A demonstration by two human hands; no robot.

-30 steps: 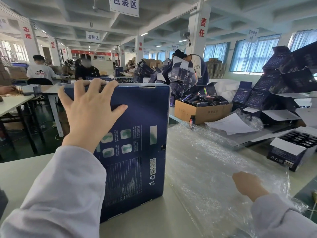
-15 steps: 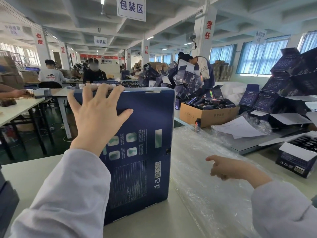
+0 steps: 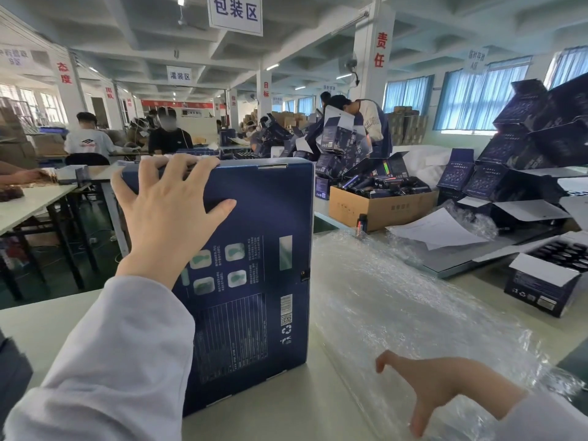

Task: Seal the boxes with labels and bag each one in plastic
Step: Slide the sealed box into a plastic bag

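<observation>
A tall dark blue box (image 3: 254,249) stands upright on the pale table (image 3: 286,415), its printed back facing me. My left hand (image 3: 168,211) holds its top left corner, fingers curled over the top edge and thumb spread on the face. A small silver label strip sits on the top edge near the right corner. To the right of the box lies a pile of clear bubble-plastic bags (image 3: 397,300). Over the pile's near end is my right hand (image 3: 442,383), thumb stretched left and fingers pointing down onto the plastic, holding nothing that I can see.
A cardboard carton (image 3: 381,208) of dark bottles stands behind the plastic, with a small bottle (image 3: 362,222) in front of it. Loose paper (image 3: 436,230), an open blue box (image 3: 547,284) and stacked dark boxes (image 3: 541,138) fill the right. People work at tables behind.
My right hand has dropped from the middle of the plastic pile to its near end. The view has tilted up slightly. My left hand stays on the box top.
</observation>
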